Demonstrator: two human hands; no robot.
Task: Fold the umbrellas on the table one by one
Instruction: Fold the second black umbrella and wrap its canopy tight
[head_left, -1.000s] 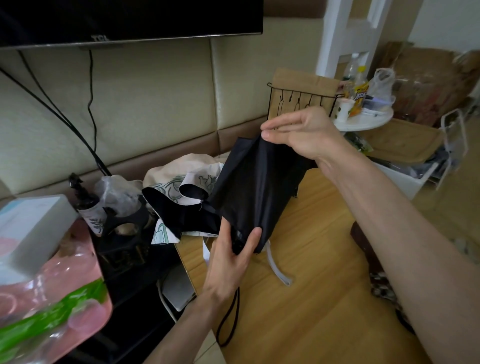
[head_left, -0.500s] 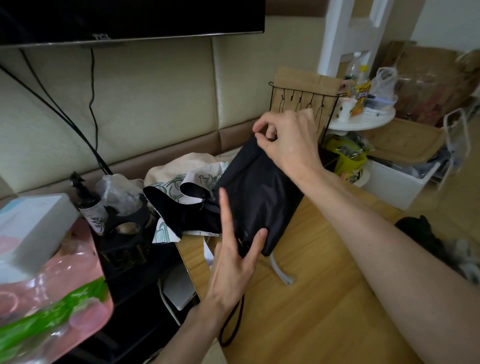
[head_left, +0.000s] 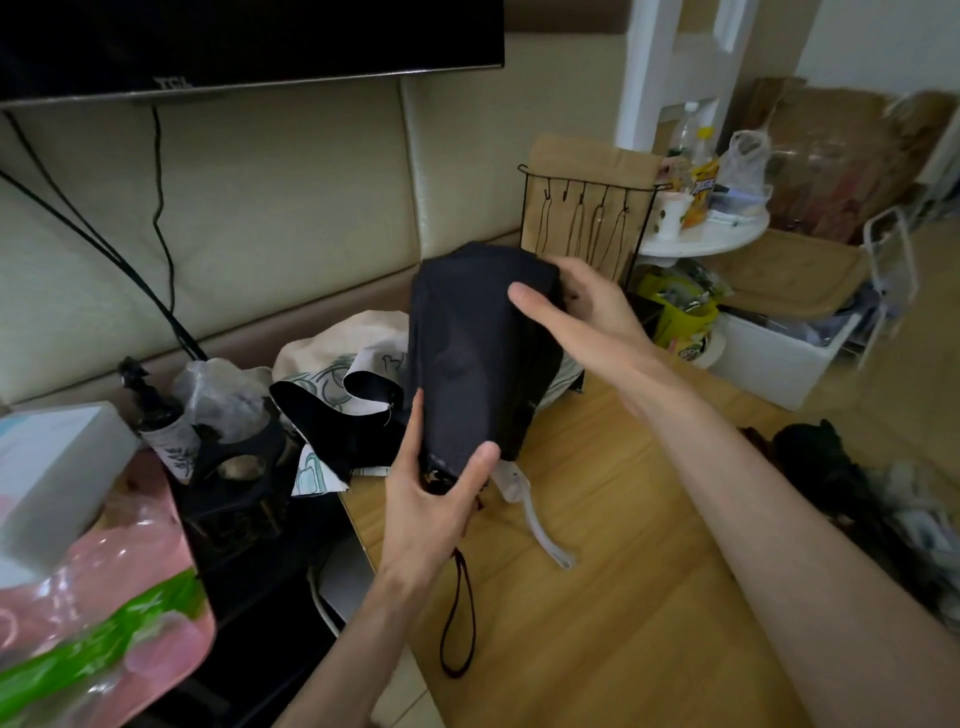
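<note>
A black umbrella (head_left: 467, 364) is held upright above the wooden table (head_left: 623, 597), its canopy gathered into flat pleats. My left hand (head_left: 431, 499) grips its lower end near the handle, thumb on the front; a black wrist loop (head_left: 460, 629) hangs below. My right hand (head_left: 582, 317) holds the upper canopy, thumb across the front and fingers behind the cloth. A second umbrella (head_left: 343, 384), cream with a green print and black lining, lies crumpled at the table's back left; its white strap (head_left: 535, 519) trails onto the wood.
A black wire rack (head_left: 587, 228) with hanging cords stands behind the umbrella. A side stand at left carries a pump bottle (head_left: 156, 415), a white box (head_left: 52, 467) and a pink bag (head_left: 104, 597). A round white shelf (head_left: 701, 239) and a white bin (head_left: 774, 358) are at right.
The loose black canopy has been gathered into a neater bundle. My right hand moved from pinching the top edge to wrapping the upper cloth. My left fingers closed around the lower end.
</note>
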